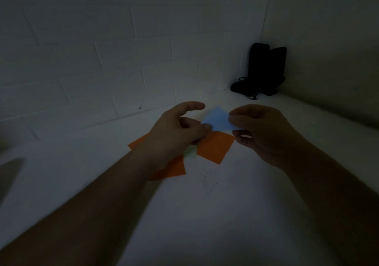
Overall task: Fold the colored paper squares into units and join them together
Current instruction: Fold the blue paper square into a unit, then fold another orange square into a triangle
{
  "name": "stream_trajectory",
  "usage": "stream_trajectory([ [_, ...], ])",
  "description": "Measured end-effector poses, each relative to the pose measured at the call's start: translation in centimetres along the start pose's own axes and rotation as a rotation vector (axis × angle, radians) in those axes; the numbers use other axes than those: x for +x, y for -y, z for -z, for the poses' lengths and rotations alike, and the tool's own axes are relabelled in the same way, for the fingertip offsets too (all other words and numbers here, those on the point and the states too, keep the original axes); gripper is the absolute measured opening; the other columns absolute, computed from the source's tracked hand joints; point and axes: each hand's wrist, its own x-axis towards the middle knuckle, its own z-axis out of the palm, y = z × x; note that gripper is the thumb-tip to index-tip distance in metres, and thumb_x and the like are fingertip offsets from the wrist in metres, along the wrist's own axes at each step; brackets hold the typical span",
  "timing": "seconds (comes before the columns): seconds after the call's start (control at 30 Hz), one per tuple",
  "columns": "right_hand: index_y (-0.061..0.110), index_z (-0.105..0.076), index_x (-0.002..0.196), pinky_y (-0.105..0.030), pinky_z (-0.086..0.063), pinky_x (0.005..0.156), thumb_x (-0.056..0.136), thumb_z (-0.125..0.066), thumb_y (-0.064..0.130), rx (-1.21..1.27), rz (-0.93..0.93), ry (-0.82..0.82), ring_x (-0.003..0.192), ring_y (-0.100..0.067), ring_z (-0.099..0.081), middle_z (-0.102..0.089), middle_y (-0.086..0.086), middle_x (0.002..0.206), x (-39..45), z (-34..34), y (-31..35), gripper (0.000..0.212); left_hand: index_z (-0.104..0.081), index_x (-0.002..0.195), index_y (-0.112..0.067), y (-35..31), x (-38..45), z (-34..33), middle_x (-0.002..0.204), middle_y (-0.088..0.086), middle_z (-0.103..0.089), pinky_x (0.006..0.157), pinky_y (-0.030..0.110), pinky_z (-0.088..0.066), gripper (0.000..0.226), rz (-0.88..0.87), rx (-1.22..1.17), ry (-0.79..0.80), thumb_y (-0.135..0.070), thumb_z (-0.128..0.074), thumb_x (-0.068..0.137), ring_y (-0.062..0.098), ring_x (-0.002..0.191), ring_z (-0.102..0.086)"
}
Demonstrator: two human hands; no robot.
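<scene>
I hold the blue paper [217, 120] up off the white table [205, 214] between both hands, so that I can work it in the air with nothing beneath it dragging on a crease. My right hand [264, 132] pinches the right edge of the blue paper, thumb on top and the other fingers curled underneath, which I judge gives me a firm anchor while the other side is handled. My left hand [176, 130] meets the left corner of the blue paper with its fingertips, the thumb lifted clear above; the light is dim, and I cannot tell whether those fingers truly nip the corner or only touch it. Below the blue paper, flat on the table, lie the orange paper squares [215, 149], one just under the blue paper and another further toward me, partly covered by my left wrist. A pale green piece [190, 153] shows between them, beneath my left hand; whether I am holding it or it simply lies there, I cannot say. I take these sheets to be left within easy reach as the stock for later units. Far beyond the blue paper, in the corner where the walls meet, stands a dark object [264, 71] with a cord at its foot. I see no box, tray or other container anywhere around the blue paper; the sheets lie loose on the table.
</scene>
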Motion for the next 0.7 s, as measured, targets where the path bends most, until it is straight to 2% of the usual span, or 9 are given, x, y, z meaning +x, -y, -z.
stream_trajectory([
  [0.17, 0.014, -0.072, 0.09, -0.03, -0.057, 0.066, 0.09, -0.07, 0.009, 0.019, 0.026, -0.022, 0.069, -0.017, -0.064, -0.068, -0.006, 0.085, 0.4, 0.6, -0.1, 0.006, -0.065, 0.128, -0.02, 0.3, 0.2, 0.3, 0.09, 0.015, -0.078, 0.084, 0.033, -0.062, 0.041, 0.025, -0.038, -0.061, -0.01, -0.078, 0.09, 0.023, 0.083, -0.075],
  [0.27, 0.017, -0.073, 0.091, -0.027, -0.057, 0.062, 0.088, -0.073, 0.009, -0.127, 0.058, -0.02, 0.068, -0.017, -0.067, -0.072, -0.006, 0.085, 0.6, 1.2, -0.1, 0.008, -0.065, 0.126, -0.021, 0.6, 0.4, 0.6, 0.086, 0.011, -0.079, 0.081, 0.031, -0.063, 0.041, 0.011, 0.039, -0.13, -0.014, -0.08, 0.088, 0.022, 0.084, -0.076],
  [0.37, 0.021, -0.074, 0.09, -0.032, -0.057, 0.068, 0.087, -0.075, 0.008, -0.286, 0.108, -0.003, 0.075, -0.019, -0.07, -0.075, 0.0, 0.081, 0.7, 1.9, -0.2, 0.013, -0.065, 0.125, -0.023, 0.8, 0.7, 1.1, 0.085, 0.008, -0.079, 0.08, 0.03, -0.064, 0.042, -0.001, 0.084, -0.176, -0.015, -0.082, 0.087, 0.022, 0.083, -0.076],
  [0.5, 0.023, -0.074, 0.09, -0.032, -0.058, 0.073, 0.086, -0.076, 0.011, -0.436, 0.109, 0.004, 0.08, -0.017, -0.07, -0.075, 0.001, 0.083, 1.1, 2.6, -0.3, 0.013, -0.065, 0.126, -0.026, 1.1, 0.9, 1.2, 0.085, 0.001, -0.079, 0.088, 0.036, -0.063, 0.041, -0.033, 0.182, -0.155, -0.02, -0.08, 0.089, 0.016, 0.082, -0.077],
  [0.6, 0.02, -0.073, 0.097, -0.026, -0.056, 0.067, 0.088, -0.074, 0.012, -0.309, 0.13, -0.1, 0.081, -0.016, -0.072, -0.076, -0.001, 0.089, 2.0, 4.5, -0.2, 0.013, -0.063, 0.129, -0.031, 1.5, 1.0, 0.9, 0.09, -0.01, -0.079, 0.089, 0.032, -0.06, 0.036, -0.097, 0.294, -0.183, -0.026, -0.073, 0.095, 0.006, 0.084, -0.075],
  [0.7, 0.025, -0.073, 0.095, -0.029, -0.054, 0.066, 0.087, -0.077, 0.014, -0.183, 0.154, -0.329, 0.079, -0.018, -0.069, -0.073, 0.0, 0.089, 3.4, 6.9, -0.7, 0.014, -0.062, 0.126, -0.041, 1.8, 0.8, 0.7, 0.098, -0.022, -0.074, 0.083, 0.014, -0.05, 0.027, -0.173, 0.518, -0.144, -0.035, -0.064, 0.099, -0.004, 0.091, -0.068],
])
